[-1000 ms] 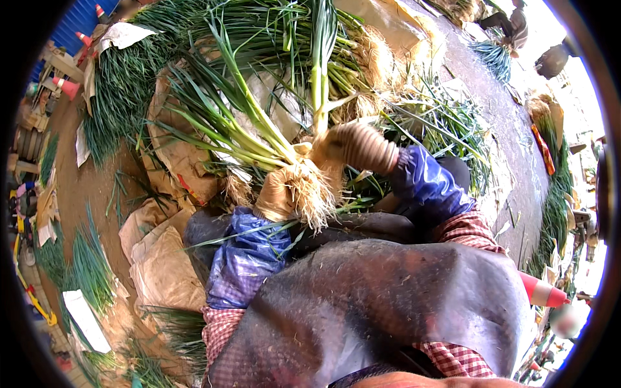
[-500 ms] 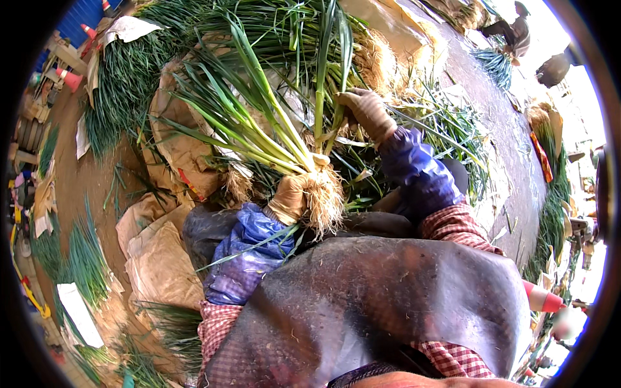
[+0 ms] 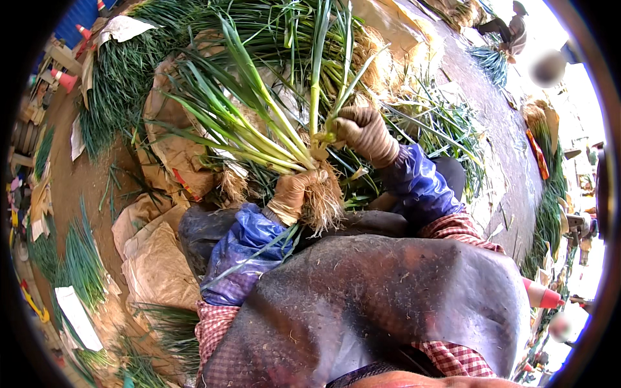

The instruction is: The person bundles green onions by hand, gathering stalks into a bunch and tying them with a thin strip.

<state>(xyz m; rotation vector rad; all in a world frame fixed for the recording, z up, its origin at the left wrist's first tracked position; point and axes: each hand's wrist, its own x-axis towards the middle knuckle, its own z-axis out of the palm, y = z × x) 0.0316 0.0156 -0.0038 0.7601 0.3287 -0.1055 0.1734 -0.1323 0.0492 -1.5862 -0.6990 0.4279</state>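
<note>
In a tan glove, my left hand (image 3: 292,195) is closed round the lower end of a bunch of green onions (image 3: 279,143). Pale, stringy roots (image 3: 325,205) hang beside its fingers, and the green tops fan up and away from me. My right hand (image 3: 367,136), also gloved, is at the right side of the bunch with its fingers curled together. It pinches a green onion leaf (image 3: 343,103) low down near the stalk bases; the fingertips are partly hidden. A dark, dirt-specked apron (image 3: 381,291) covers my lap just below the bunch.
A large heap of green onions (image 3: 155,71) spreads in front and to the left. Loose leaves (image 3: 446,123) lie at my right. Brown sacking (image 3: 158,258) lies on the floor by my left side. Traffic cones (image 3: 63,80) stand far left. Another person (image 3: 516,32) sits at the far right.
My right hand has come down toward the stalk bases, drawing a leaf with it, and its fingers are curled tighter. My left hand keeps its hold with little movement.
</note>
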